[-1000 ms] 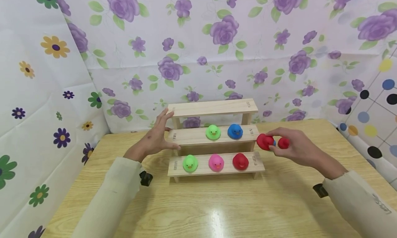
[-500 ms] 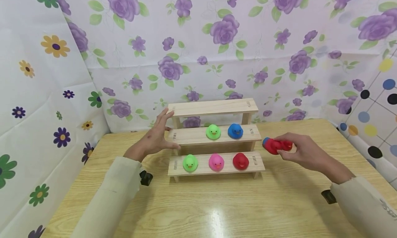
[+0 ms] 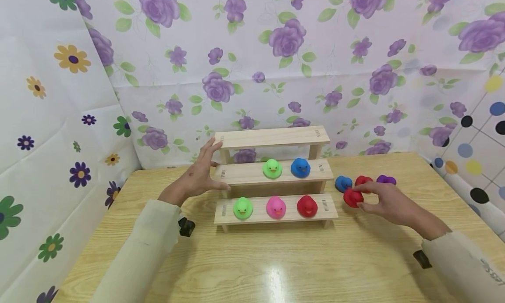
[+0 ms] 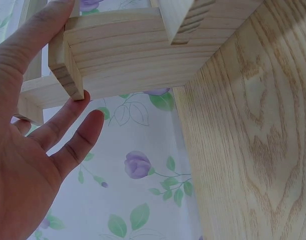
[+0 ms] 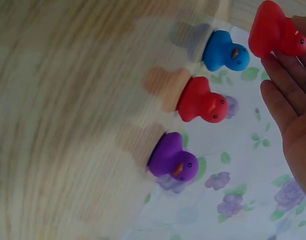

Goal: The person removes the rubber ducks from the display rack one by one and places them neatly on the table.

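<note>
My right hand (image 3: pixel 390 203) pinches a red duck (image 3: pixel 353 198) between thumb and fingers, right of the three-step wooden shelf (image 3: pixel 272 137); the right wrist view shows that red duck (image 5: pixel 274 31) at the fingertips. My left hand (image 3: pixel 197 176) grips the shelf's left side, thumb at the middle step and fingers by the top one. In the left wrist view this hand (image 4: pixel 32 150) touches the wooden end pieces (image 4: pixel 67 70). On the middle step sit a green duck (image 3: pixel 272 168) and a blue duck (image 3: pixel 300 167). The bottom step bears green (image 3: pixel 243 208), pink (image 3: pixel 276 207) and red (image 3: pixel 307 206) ducks.
Behind my right hand, a blue duck (image 3: pixel 343 183), another red duck (image 3: pixel 363 180) and a purple duck (image 3: pixel 386 180) stand on the wooden table (image 3: pixel 244 259). Flowered cloth (image 3: pixel 252 105) hangs behind the shelf, with more patterned cloth at both sides.
My right hand has moved right and toward the table's front with the red duck, uncovering the blue, red and purple ducks behind. My left hand has stayed on the shelf.
</note>
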A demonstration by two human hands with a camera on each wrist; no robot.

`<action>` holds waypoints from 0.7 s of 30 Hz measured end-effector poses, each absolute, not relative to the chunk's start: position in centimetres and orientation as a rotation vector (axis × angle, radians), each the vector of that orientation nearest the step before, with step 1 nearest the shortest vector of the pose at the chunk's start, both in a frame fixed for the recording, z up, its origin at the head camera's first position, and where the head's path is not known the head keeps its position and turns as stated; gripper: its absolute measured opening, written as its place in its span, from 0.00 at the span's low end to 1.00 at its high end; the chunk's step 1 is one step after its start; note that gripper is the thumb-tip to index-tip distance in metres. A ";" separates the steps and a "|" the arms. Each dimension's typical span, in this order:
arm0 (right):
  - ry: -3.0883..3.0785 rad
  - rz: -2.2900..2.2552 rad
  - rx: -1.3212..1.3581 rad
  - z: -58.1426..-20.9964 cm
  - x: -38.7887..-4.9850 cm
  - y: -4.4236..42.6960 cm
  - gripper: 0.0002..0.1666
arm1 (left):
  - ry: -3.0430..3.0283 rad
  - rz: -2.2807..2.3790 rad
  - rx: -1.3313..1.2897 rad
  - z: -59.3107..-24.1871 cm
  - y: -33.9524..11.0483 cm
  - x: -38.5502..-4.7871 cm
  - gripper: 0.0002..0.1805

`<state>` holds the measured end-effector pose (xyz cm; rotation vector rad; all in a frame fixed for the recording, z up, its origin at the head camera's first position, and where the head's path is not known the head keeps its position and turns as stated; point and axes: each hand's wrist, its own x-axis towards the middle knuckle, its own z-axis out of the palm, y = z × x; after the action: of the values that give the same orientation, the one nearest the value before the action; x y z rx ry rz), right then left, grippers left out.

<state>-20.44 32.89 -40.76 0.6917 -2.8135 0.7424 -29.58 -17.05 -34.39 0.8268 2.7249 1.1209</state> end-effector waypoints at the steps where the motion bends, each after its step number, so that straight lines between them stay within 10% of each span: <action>1: -2.823 0.743 0.693 -40.8 -20.5 33.0 0.22 | 2.726 1.120 0.825 -34.4 -17.0 -29.6 0.68; 21: -2.962 0.816 0.640 -42.5 -20.6 34.1 0.19 | 2.733 1.118 0.834 -34.5 -17.2 -29.7 0.67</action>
<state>-20.58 34.11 -42.46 0.6400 -2.9615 0.8163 -29.66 -17.16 -34.48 0.8336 2.7327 1.1184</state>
